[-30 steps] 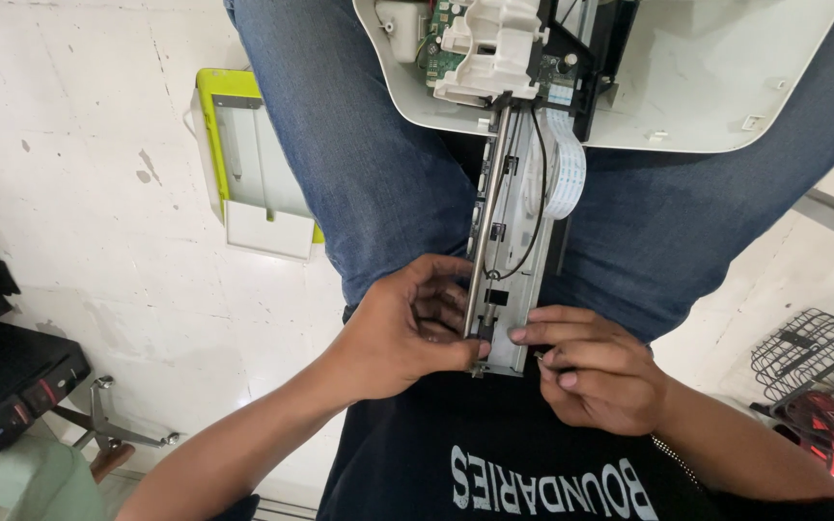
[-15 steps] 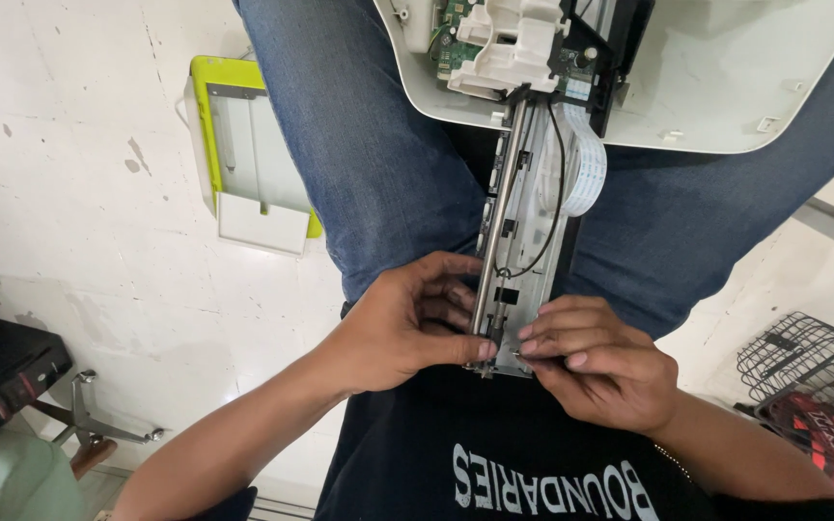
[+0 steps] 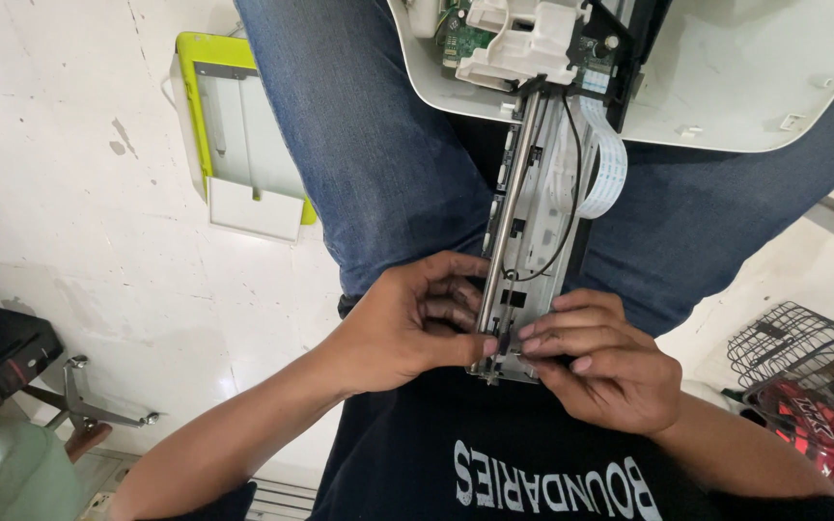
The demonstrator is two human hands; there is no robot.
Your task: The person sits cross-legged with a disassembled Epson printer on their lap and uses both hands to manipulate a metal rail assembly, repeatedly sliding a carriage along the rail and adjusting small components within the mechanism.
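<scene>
Left hand, right hand, gripping carriage rail end between them

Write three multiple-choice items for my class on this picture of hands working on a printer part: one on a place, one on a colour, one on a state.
1. Where does the near end of the metal rail assembly sit?
A. Between both hands, over the lap
B. On the floor by the pliers
C. Inside the wire basket

2. What colour frames the tray on the floor?
A. Red
B. Yellow-green
C. Blue

3. How are the hands placed?
A. Both off the rail
B. Only the left touches it
C. Both pinch its near end

Answers:
1 A: left hand and right hand flank it above the jeans.
2 B: its rim is yellow-green.
3 C: the fingertips of both hands meet at the rail's near end.
</scene>
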